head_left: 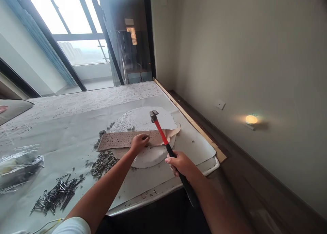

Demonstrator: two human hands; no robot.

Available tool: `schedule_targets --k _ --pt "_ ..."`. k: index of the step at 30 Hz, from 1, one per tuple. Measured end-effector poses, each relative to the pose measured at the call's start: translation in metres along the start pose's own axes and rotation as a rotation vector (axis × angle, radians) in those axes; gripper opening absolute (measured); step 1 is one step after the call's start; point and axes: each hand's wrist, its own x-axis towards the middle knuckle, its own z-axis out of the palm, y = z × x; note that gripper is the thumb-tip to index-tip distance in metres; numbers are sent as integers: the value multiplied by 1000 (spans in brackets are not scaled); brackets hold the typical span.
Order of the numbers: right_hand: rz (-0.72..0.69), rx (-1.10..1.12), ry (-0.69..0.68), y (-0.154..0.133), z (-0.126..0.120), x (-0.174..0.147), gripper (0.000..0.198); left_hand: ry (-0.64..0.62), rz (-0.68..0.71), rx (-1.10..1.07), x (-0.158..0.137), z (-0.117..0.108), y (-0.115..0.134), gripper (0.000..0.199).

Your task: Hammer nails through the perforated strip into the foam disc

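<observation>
Black-and-red hammer (164, 139) slants away, clamped in my right hand (181, 164); palm down, my left hand (139, 143) touches the perforated board (116, 140) near the sheet's right edge, its pinch unclear.

Home, reads as a bedroom. Mattress (79, 104) with white corded edge, wooden board (189, 118) along its side, pillow (15, 110) at far left. Dark-framed glass door (135, 53) beyond, then a balcony-like space (94, 71) with blue curtain (48, 45) and big windows (73, 14); hazy tower blocks (69, 51) outside. Plain wall (242, 50) carries a socket (220, 106) and a glowing night light (251, 119).
</observation>
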Motion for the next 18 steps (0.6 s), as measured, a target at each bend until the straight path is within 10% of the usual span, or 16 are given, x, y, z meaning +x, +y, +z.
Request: schedule_targets --k 18 --pt "31 24 -37 6 2 -2 20 56 56 129 -8 4 -7 30"
